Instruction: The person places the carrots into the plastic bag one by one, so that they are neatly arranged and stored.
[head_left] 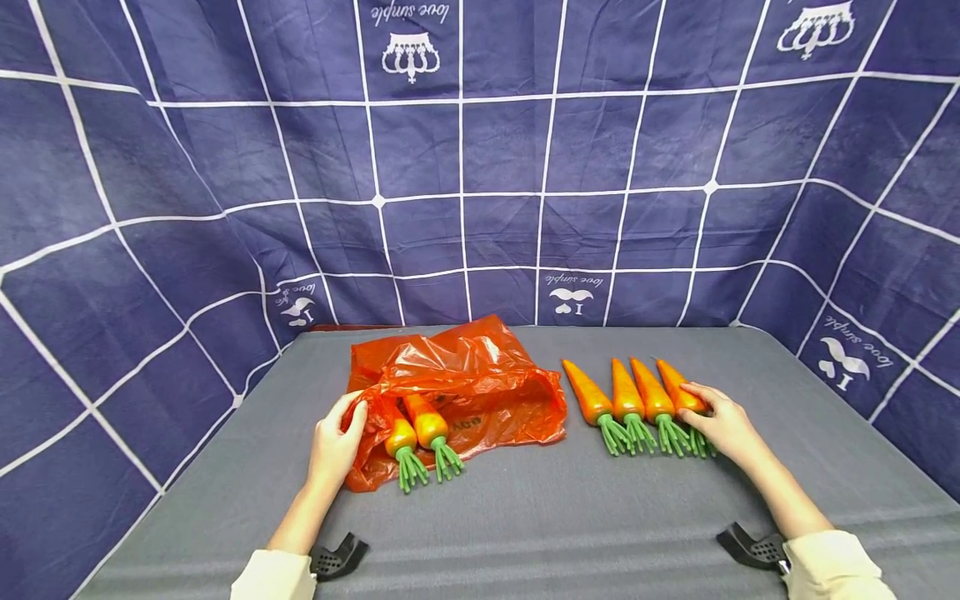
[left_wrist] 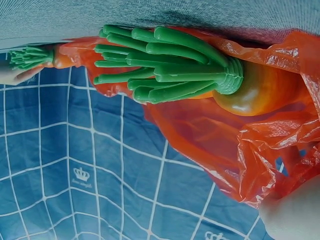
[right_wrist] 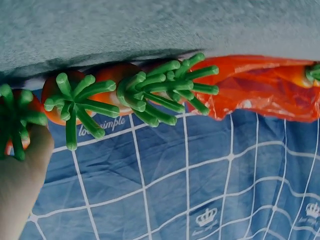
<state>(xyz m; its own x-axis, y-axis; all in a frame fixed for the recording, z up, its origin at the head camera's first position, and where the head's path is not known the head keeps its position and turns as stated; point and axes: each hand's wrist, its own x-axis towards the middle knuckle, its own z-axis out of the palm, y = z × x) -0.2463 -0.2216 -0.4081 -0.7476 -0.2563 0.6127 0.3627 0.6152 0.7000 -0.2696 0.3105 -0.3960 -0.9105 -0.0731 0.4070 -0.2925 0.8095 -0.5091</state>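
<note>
In the head view, my left hand (head_left: 337,442) grips the near left edge of a translucent red plastic bag (head_left: 480,360) lying on its side. Two orange carrots (head_left: 429,423) with green stalks stick out of its mouth, their tips hidden inside. At the right, my right hand (head_left: 723,423) pinches the rightmost carrot (head_left: 675,383) of a row between thumb and fingers. That carrot still lies along the table. Close beside it are several more carrots (head_left: 624,392), stalks toward me. The right wrist view shows the thumb side of the right hand (right_wrist: 27,185) against the held carrot's green stalks (right_wrist: 20,120).
A grey cloth-covered table (head_left: 517,517) carries everything. Dark blue curtains (head_left: 502,150) with white grid lines stand behind it and along both sides. Black wrist mounts (head_left: 341,557) project inward from both cream sleeves. Bare table separates the bag's near edge from me.
</note>
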